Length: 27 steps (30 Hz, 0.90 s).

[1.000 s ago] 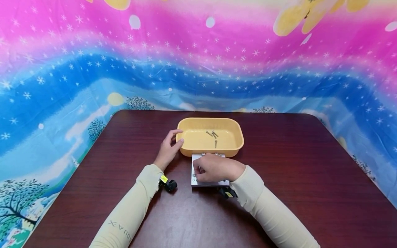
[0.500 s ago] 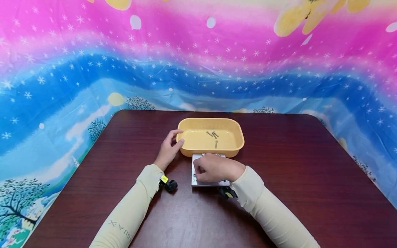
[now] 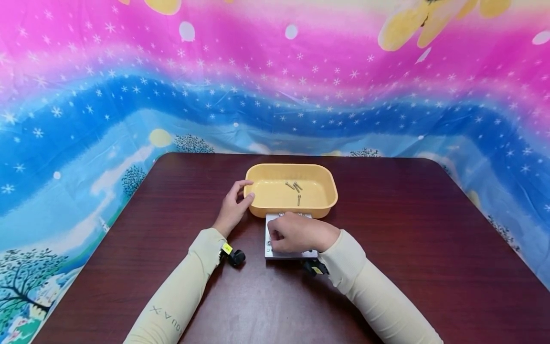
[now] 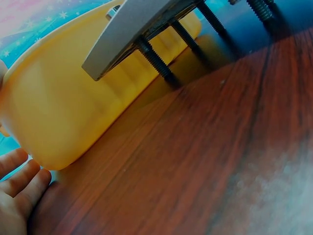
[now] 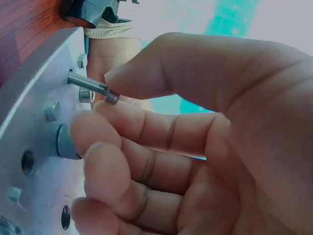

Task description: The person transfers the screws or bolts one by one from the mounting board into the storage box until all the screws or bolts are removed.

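One screw [image 5: 93,87] pinched by its head between thumb and index finger of the right hand [image 3: 296,232], tip at a hole in the metal plate [image 3: 290,255], which stands on screw legs on the dark wood table [image 3: 408,215]. Just beyond it, left hand [image 3: 232,211] touches left end of the yellow tray [image 3: 261,210], thumb and fingers spread; several loose screws [image 3: 299,199] lie inside. Patterned cloth [image 3: 275,71] hangs behind the table.
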Each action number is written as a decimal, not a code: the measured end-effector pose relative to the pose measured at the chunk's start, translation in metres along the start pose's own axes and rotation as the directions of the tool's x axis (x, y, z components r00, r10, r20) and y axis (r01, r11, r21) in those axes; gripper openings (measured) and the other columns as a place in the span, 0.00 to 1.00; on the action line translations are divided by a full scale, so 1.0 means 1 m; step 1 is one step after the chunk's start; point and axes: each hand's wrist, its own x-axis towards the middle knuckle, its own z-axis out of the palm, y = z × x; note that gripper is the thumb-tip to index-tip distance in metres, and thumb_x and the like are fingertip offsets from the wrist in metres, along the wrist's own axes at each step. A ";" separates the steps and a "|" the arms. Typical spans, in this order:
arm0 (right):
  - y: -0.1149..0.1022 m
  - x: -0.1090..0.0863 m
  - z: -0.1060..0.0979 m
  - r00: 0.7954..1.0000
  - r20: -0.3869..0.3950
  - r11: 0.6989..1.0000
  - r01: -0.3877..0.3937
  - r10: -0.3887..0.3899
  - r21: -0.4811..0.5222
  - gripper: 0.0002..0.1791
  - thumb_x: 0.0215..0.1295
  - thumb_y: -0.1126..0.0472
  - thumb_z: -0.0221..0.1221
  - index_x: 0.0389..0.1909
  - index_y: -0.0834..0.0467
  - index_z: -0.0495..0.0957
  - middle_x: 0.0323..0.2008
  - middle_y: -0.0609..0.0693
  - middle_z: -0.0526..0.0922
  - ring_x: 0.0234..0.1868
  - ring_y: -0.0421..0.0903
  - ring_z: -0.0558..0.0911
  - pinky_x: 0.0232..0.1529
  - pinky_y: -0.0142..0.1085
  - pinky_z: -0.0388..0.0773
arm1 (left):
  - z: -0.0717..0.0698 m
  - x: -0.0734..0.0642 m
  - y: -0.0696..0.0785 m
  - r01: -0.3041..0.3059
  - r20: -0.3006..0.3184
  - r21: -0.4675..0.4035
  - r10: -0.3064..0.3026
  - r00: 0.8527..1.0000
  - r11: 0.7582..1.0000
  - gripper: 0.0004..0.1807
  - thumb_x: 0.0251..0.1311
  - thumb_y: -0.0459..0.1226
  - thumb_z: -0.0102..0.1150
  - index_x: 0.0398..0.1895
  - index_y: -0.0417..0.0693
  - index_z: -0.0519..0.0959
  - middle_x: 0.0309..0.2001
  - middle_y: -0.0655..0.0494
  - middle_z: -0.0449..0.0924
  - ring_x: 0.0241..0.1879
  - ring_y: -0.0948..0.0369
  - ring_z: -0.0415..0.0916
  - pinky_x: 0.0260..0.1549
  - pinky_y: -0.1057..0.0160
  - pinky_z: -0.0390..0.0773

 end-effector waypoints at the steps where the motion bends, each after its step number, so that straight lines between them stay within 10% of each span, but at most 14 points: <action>1: 0.000 0.000 0.000 1.000 0.000 1.000 -0.001 0.001 -0.003 0.07 0.62 0.60 0.57 0.25 0.49 0.73 0.19 0.40 0.73 0.19 0.35 0.71 0.23 0.29 0.68 | 0.000 0.000 0.000 0.001 -0.001 0.000 -0.001 1.000 1.000 0.19 0.66 0.39 0.56 0.59 0.57 0.71 0.61 0.55 0.71 0.58 0.55 0.71 0.54 0.52 0.73; 27: 0.009 -0.005 -0.014 0.981 -0.190 0.998 0.049 -0.042 0.030 0.06 0.60 0.61 0.57 0.26 0.50 0.72 0.17 0.41 0.72 0.19 0.35 0.70 0.25 0.31 0.69 | -0.001 -0.001 0.001 0.004 0.007 0.005 -0.004 1.000 1.000 0.19 0.66 0.40 0.56 0.60 0.57 0.71 0.62 0.58 0.70 0.58 0.56 0.70 0.56 0.52 0.72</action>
